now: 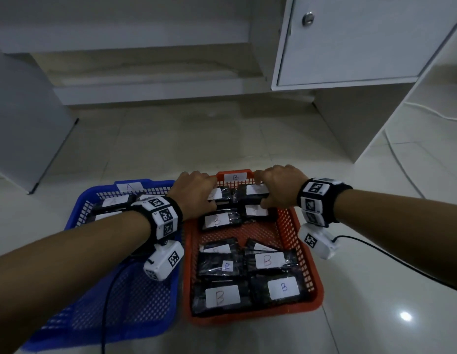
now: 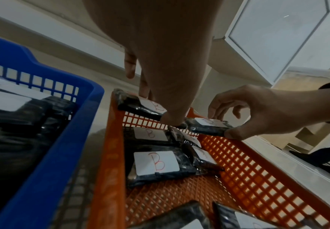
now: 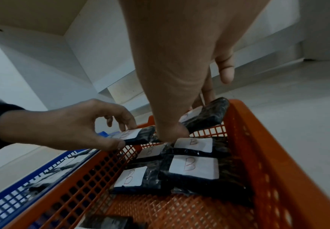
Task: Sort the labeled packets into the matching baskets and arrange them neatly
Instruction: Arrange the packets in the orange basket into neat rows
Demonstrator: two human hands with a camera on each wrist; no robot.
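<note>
Two baskets side by side on the floor (image 1: 247, 139), touching. B basket (image 1: 309, 274) is right of the A basket (image 1: 125, 302). B packets (image 1: 267, 261) lie flat in the B basket, rows at near and far ends; A packets (image 1: 114, 201) at the A basket's far end. Cabinet (image 1: 350, 42) behind the B basket, off to the right.

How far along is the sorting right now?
Mostly done: B packets lie flat in the orange basket, A packets in the blue basket. In hand: left hand and right hand each pinch a B packet at the far end. Left: seating those two.
</note>
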